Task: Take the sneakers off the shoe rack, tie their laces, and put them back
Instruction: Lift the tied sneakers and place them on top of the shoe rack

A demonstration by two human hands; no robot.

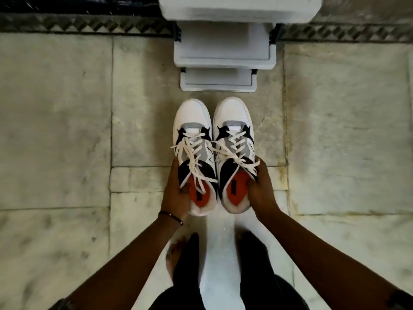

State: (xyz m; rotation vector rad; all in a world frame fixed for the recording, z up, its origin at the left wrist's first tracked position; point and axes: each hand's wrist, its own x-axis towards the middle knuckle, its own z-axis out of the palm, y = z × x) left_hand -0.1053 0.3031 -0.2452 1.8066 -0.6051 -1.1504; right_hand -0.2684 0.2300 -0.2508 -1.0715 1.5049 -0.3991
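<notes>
1. The floor (67, 130) is pale marble slabs, with a dark patterned border band (89, 27) along the far edge.
2. A white, stepped shoe rack (223, 52) stands on the floor at the border.
3. Its tiers show nothing on them.

Looked like a home, likely an entry or hallway. Floor (67, 130) was large pale marble-type slabs, worn and stained, with visible joints. A dark patterned border strip (85, 27) ran along the far edge. A white tiered shoe rack (223, 59) stood against that edge, shelves stepped. The person stood barefoot on the slabs, bare foot (176, 253) blurred, in dark trousers, with a pair of white sneakers (214, 153) in front of the rack.
</notes>
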